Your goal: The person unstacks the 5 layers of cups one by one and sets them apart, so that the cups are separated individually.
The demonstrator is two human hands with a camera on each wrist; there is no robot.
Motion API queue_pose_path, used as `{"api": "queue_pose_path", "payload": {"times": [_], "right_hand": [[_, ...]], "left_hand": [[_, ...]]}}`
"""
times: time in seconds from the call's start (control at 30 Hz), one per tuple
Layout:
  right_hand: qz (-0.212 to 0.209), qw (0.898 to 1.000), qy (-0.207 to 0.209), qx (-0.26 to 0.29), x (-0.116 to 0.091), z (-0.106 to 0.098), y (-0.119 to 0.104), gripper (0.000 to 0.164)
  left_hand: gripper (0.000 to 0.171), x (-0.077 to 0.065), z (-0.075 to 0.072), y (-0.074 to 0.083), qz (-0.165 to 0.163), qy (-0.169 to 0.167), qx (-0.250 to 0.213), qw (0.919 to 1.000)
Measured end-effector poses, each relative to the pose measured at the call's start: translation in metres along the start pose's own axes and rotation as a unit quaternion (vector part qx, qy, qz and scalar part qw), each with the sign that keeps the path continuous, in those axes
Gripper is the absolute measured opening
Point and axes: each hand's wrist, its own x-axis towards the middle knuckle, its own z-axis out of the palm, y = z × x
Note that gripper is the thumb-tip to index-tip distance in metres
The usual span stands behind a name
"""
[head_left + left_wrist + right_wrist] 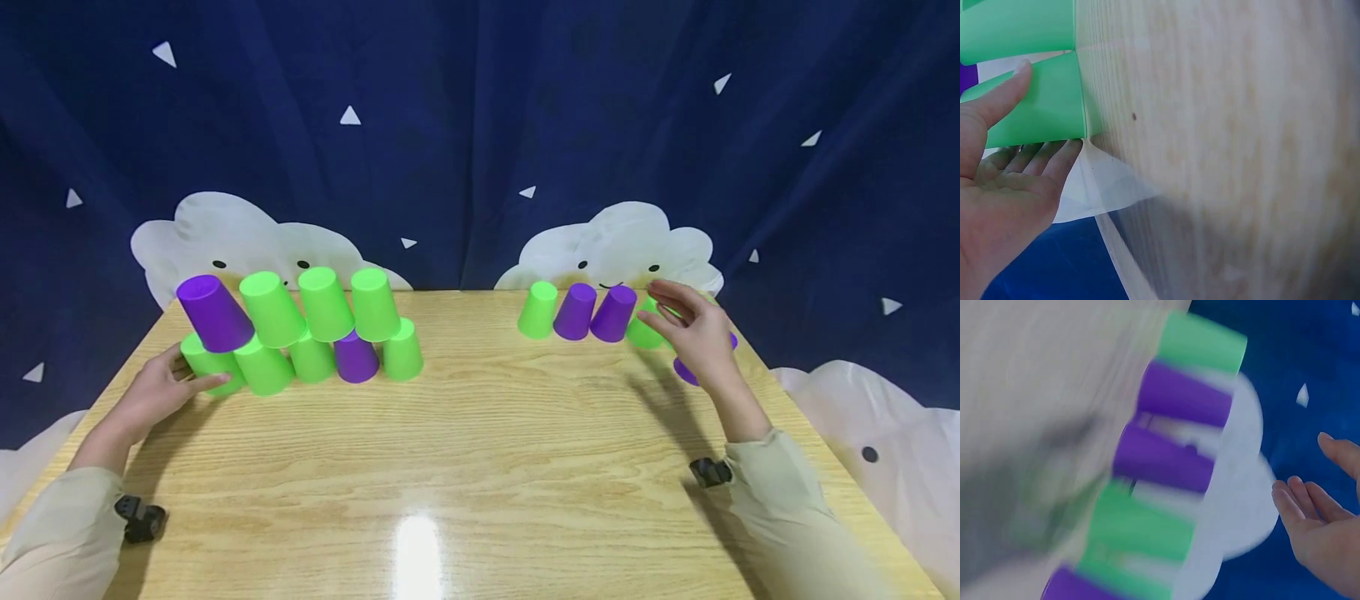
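At the left of the head view, my left hand [161,387] holds the leftmost green cup [217,367] of a lower row, thumb across its front and fingers along its outer side. The left wrist view shows the thumb against this green cup [1041,103]. Above it, a purple cup [213,312] leads an upper row of upside-down cups, followed by several green cups [324,304]. My right hand [697,333] hovers over the right-hand row with nothing in its grasp, fingers extended and apart from the cups in the right wrist view. It partly hides a green cup [643,327] and purple cups beyond.
A lower-row purple cup [356,358] stands beside a green end cup [403,350]. In the right row stand a green cup [537,310] and two purple cups [576,312]. The wooden table [465,450] ends at a dark blue curtain [465,150] with white clouds.
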Motion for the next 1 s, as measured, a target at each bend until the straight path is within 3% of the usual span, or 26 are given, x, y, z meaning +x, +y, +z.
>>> {"api": "queue_pose_path", "payload": {"times": [0.13,0.3,0.5,0.73,1.0], "right_hand": [[-0.009,0.995,-0.046,0.084,0.014,0.042,-0.022,0.049],[-0.039,0.981,-0.094,0.163,0.031,0.098,-0.052,0.048],[-0.090,0.962,-0.145,0.213,0.043,0.168,-0.098,0.047],[-0.104,0.956,-0.215,0.168,0.045,0.235,-0.132,0.049],[-0.091,0.960,-0.255,0.071,0.047,0.266,-0.142,0.051]], "left_hand": [[0.084,-0.001,-0.001,0.001,-0.002,-0.001,-0.002,1.0000],[0.083,-0.001,-0.002,0.001,-0.002,-0.006,-0.005,1.0000],[0.081,-0.002,-0.001,0.001,0.005,0.001,0.010,0.9999],[0.080,-0.002,0.001,0.000,0.009,0.005,0.012,0.9999],[0.080,-0.002,0.002,0.003,0.002,0.003,0.001,1.0000]]}}
